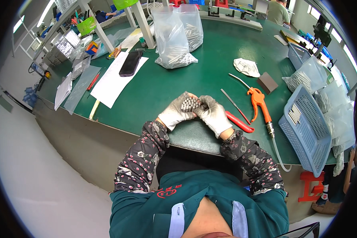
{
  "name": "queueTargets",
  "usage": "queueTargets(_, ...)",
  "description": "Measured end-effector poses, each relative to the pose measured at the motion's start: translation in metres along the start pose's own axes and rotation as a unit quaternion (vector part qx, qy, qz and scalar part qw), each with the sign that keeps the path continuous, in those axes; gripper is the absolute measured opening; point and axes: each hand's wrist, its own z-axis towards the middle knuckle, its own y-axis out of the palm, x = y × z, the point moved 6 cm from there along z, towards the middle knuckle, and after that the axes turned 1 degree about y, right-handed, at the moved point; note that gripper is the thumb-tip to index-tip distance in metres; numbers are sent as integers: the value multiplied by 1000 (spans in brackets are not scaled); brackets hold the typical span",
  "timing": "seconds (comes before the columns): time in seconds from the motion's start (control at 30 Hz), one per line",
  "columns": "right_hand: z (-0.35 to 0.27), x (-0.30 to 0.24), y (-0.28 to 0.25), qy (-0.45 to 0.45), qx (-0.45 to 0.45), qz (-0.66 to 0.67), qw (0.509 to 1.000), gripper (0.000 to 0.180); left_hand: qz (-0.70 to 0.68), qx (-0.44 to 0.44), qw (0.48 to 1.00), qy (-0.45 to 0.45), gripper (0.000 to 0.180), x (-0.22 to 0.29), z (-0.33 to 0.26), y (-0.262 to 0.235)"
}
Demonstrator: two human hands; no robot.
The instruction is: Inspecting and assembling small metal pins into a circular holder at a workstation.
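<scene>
1. At 9–10 o'clock of the green table [210, 71]: clear plastic sheet [80, 88], white paper [114, 81] with a dark phone [130, 63] lying on it, red pen [93, 81] beside the sheet.
2. 12 o'clock, far side: two clear bags of metal rods [174, 35], standing next to each other.
3. Centre, near table edge: left hand [177, 113], gloved, clenched on a bundle of small metal pins [189, 104]; pins held end-up in the curled fingers.
4. Right hand [213, 115], gloved, pressed against the same bundle from the 3 o'clock side; fingers wrapped onto it, touching the left hand. Both hands grasp the pins, bundle sits between them just above the table.
5. 3 o'clock of the hands: red-handled tool [238, 123] just beside the right wrist, thin metal file [235, 105], orange air blow gun [259, 104] with hose running off the near edge.
6. 1–2 o'clock: crumpled white cloth [246, 67], brown block [267, 83].
7. Far 3 o'clock: blue plastic basket [309, 133] with metal rods inside, clear bags behind it.
</scene>
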Motion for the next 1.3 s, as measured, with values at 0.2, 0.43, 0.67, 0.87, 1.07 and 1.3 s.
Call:
queueTargets(0.2, -1, -1, 1, -16, 20, 1, 1000, 35, 14, 14, 1000, -13, 58, 0, 0, -1)
queueTargets(0.43, -5, -11, 0, -26, 59, 3, 998, 33, 26, 36, 999, 6, 63, 0, 4, 4)
queueTargets(0.67, -5, -19, -4, -12, 32, -60, 998, 35, 88, 58, 994, 38, 58, 1, 4, 1)
queueTargets(0.87, -3, -15, -7, 22, 28, -77, 996, 27, 63, 54, 996, 45, 55, -7, 5, -3)
queueTargets(1.07, -4, -12, -3, 16, 20, -24, 999, 19, 80, 52, 994, 51, 54, -7, 3, -5)
queueTargets(1.3, -3, -28, -5, -33, 36, -52, 997, 18, 50, 65, 996, 26, 60, 9, 0, 2)
